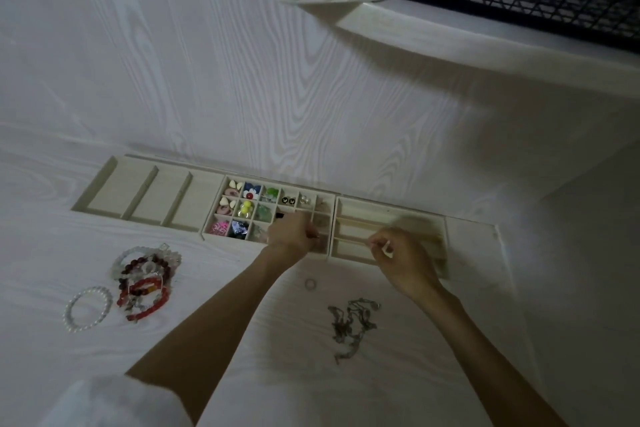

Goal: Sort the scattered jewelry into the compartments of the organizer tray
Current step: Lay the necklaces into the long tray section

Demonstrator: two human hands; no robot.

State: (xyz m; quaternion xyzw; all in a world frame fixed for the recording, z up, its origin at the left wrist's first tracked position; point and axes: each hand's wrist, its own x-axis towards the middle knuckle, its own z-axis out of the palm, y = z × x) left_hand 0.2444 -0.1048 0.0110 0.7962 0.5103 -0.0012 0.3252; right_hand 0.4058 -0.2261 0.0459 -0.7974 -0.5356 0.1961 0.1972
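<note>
Organizer tray [349,204] is set against the wall on the white table [242,340]; small grid cells are part-filled with earrings [246,206]. Left hand [294,236] is curled over the near-right grid cells, apparently pinching something tiny; item cannot be told. Right hand [403,258] pinches a small white piece above the slotted section. Bracelets [145,282], ring [310,284] and chains [351,324] are unsorted in front. Pieces should be lowered fully into one cell before release, dividers not nudged.
</note>
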